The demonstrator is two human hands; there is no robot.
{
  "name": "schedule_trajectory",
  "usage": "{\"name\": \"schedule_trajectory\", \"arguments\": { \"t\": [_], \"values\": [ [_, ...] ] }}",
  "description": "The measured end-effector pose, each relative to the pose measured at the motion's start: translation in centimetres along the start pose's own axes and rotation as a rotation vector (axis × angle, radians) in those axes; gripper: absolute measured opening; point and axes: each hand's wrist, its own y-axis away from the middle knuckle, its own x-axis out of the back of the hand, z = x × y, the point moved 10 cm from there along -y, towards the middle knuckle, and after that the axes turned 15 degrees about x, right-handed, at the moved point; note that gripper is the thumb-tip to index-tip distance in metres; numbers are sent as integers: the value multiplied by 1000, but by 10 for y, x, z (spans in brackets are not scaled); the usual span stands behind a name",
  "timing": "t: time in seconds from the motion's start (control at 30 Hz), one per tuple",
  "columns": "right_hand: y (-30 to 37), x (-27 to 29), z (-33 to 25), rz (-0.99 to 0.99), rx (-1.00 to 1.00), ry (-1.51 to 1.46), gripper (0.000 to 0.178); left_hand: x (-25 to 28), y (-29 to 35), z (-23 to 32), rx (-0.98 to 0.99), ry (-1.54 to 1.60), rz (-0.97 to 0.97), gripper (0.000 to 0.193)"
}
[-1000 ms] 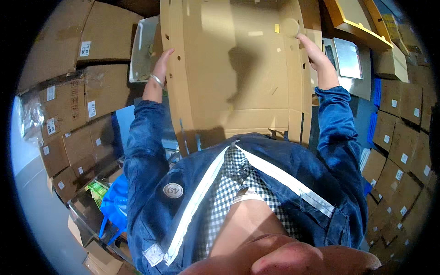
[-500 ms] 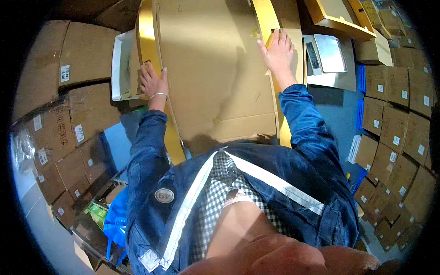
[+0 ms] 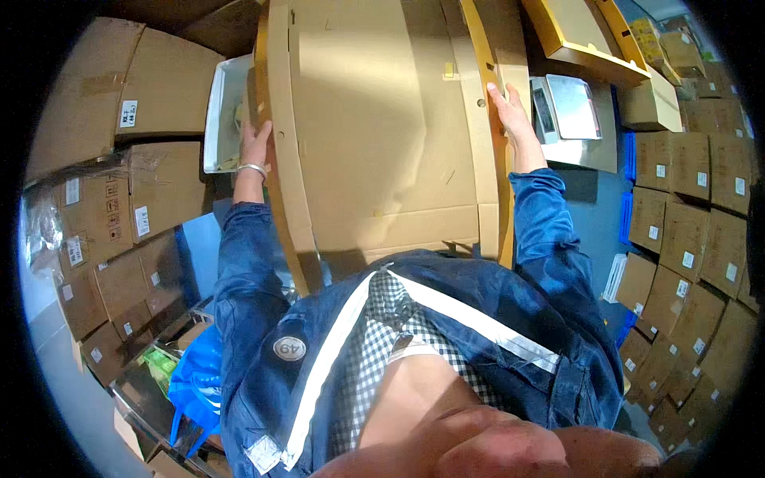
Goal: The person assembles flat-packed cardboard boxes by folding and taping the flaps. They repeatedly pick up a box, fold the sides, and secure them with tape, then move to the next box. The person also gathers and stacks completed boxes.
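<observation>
Grips (image 3: 255,146) (image 3: 514,121) moved outward; carton (image 3: 374,151) between

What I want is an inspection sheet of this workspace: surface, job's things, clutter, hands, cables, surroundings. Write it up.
Surface: hidden beneath the box; cannot tell what bears it.
Job's things: large, open cardboard box, brown inside, yellowish along its outer sides.
Clutter: white bin left; silver-topped device right; yellow-edged box upper right; blue bag lower left.
Hands: left hand at the box's left side; right hand at its right.
Cables: nothing seen.
Surroundings: stacked cartons on both sides, many labelled.
</observation>
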Motion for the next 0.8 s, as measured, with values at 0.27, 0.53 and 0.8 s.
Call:
{"name": "schedule_trajectory", "arguments": {
  "t": [0.27,0.53,0.8],
  "values": [
    [21,-8,-34,-155,-26,-326,67,5,15,10,-14,63,51,96],
    [90,185,-115,43,342,-1000,50,10,194,125,-382,369,-554,63],
    [67,253,-156,-365,805,-1099,39,45,227,195,-595,533,-641,48]
  ]
}}
